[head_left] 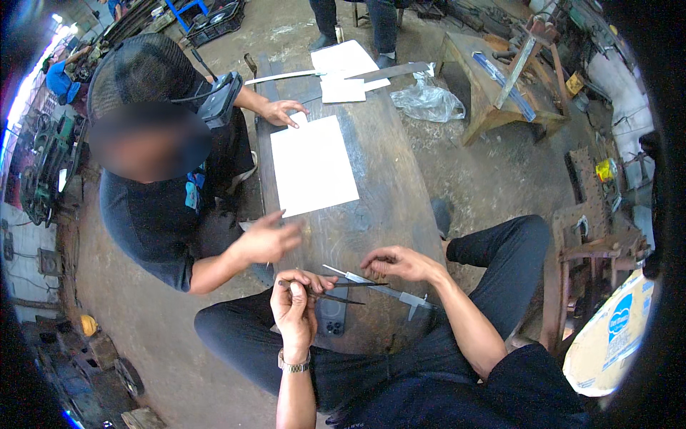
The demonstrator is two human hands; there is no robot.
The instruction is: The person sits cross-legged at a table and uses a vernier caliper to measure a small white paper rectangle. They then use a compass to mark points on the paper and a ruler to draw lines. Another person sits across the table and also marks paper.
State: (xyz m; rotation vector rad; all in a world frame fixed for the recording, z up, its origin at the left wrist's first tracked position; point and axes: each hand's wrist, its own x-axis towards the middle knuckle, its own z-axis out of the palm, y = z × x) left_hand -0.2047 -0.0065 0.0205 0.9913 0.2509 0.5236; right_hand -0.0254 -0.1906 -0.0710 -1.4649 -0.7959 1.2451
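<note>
My left hand [294,304] is closed around the hinge end of a thin dark pair of dividers [343,292], whose two legs point right across the table. A steel vernier caliper [389,292] lies on the dark tabletop [386,193] just under the legs. My right hand [397,263] hovers over the caliper's near end with fingers curled and fingertips pinched close to the upper leg; whether it grips anything I cannot tell. A dark phone [331,319] lies below my left hand.
A person in a dark shirt sits at the left, with one hand [268,241] near my left hand and the other hand [283,112] on a white sheet [311,166]. More white sheets [344,68] and a long metal strip [389,71] lie at the far end. Another person's legs [355,21] stand beyond.
</note>
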